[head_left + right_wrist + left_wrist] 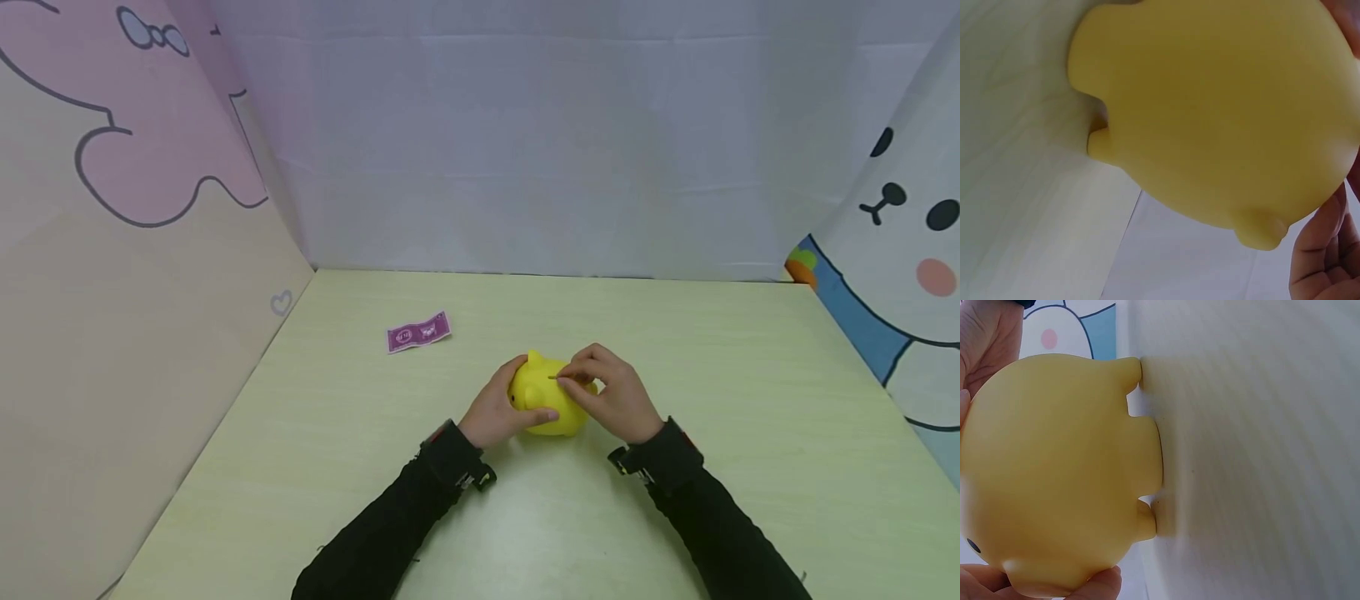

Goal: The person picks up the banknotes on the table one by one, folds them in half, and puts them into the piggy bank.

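Gripping the face end of a smooth yellow pig-shaped figure (551, 400) just below and right of centre, the left hand (497, 413) curls round it. The figure's long axis runs left-right. The right hand (609, 397), nearer the thin dark line (552, 377) on top, has its fingertips there; whether they pinch anything, I cannot tell. Beyond, upper left, lies a purple rectangular paper note (418, 332).

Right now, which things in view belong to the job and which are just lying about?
In the job:
yellow, rounded pig-shaped figure
left grip, holding it
right grip, fingertips at its top

Lying about:
purple, rectangular printed paper note, untouched; possibly for later
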A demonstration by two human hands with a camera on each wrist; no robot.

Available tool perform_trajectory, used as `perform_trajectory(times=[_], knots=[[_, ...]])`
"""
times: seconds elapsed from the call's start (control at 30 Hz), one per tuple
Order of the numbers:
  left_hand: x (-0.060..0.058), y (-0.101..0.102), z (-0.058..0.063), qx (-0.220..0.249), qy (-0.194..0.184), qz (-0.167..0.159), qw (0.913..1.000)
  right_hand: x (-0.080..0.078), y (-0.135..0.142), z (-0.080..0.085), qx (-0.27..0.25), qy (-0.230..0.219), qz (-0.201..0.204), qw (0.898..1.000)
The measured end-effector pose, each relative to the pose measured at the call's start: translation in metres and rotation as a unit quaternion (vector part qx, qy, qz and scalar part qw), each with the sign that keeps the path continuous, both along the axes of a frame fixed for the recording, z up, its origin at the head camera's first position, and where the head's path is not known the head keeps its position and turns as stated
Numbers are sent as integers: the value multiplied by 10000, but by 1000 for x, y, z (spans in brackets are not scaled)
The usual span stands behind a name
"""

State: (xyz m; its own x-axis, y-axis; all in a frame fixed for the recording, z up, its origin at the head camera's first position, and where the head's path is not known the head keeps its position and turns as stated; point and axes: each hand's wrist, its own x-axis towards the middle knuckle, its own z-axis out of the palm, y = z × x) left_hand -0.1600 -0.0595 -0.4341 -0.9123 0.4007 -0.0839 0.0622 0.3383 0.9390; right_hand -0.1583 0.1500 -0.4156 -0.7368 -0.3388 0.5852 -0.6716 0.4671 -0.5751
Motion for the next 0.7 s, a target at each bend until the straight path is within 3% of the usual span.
perform_trajectory(times=[0.7], knots=[[-1,0,-1,-39,48,-4,10000,0,-1,0,106,-2,-83,9999]])
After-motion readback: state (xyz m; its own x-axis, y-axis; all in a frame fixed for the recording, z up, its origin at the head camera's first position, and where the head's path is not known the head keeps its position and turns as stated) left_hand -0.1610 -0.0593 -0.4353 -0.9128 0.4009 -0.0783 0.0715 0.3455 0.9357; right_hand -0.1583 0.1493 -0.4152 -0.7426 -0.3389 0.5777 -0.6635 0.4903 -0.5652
